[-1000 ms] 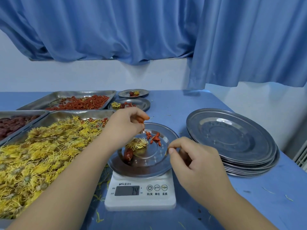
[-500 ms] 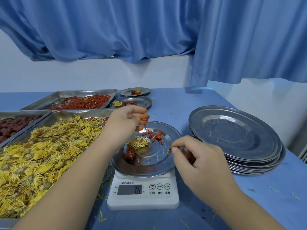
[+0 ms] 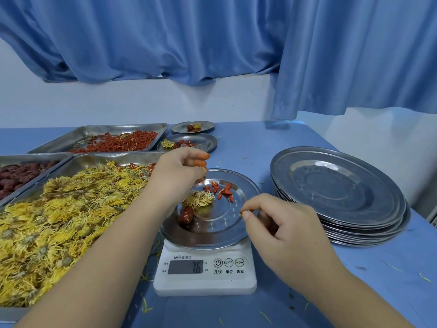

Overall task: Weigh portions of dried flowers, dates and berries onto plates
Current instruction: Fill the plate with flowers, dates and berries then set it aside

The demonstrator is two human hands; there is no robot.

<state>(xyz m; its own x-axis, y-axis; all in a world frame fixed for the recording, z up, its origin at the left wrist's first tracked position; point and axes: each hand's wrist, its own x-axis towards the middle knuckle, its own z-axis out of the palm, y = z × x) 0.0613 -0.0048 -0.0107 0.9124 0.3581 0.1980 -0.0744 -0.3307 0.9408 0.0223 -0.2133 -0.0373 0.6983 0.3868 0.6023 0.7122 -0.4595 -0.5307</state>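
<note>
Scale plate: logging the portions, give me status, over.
Left hand pinches berries over plate. Right hand pinched beside rim, contents unclear. Flower, date on plate, scale on.

Blue table [image 3: 272,143], bearing:
- Digital kitchen scale [image 3: 205,282], white, toward the near edge, centre.
- Stack of steel plates [image 3: 338,192], by the right edge.
- Steel tray [image 3: 101,157] of dried chrysanthemum flowers [image 3: 59,221], left of the scale.
- Steel tray [image 3: 35,156] of red dates [image 3: 16,174], at the left edge.
- Steel tray [image 3: 101,130] of goji berries [image 3: 118,144], farther back.
- Two small filled plates [image 3: 205,143], one behind the other, right of the berry tray.
- Loose petal strands [image 3: 392,266], scattered.
</note>
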